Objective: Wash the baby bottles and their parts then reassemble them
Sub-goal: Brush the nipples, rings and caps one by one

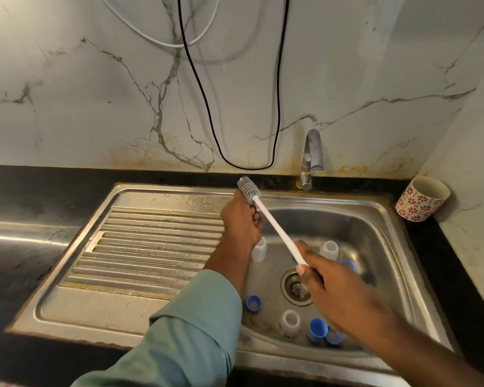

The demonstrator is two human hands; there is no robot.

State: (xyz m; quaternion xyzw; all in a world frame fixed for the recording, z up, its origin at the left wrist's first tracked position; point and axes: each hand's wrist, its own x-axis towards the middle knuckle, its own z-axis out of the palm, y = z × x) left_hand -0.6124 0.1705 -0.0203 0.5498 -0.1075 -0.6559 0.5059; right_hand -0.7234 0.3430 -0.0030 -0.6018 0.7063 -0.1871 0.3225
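The right hand [323,277] grasps the white handle of the brush [266,216], held over the sink [386,219]. The left hand [242,219], fingers curled, pinches just below the grey bristles. Bottles [329,249] and blue caps [317,330] lie in the basin around the drain [287,286].

The sink [397,247] sits at the counter's [25,196] right end, its drainboard [151,241] to the left of the basin. The tap [312,157] stands at the back edge. A mug [421,198] stands in the back right corner. 3 bottles [329,249] and several caps [253,303] lie in the basin around the drain [289,286].
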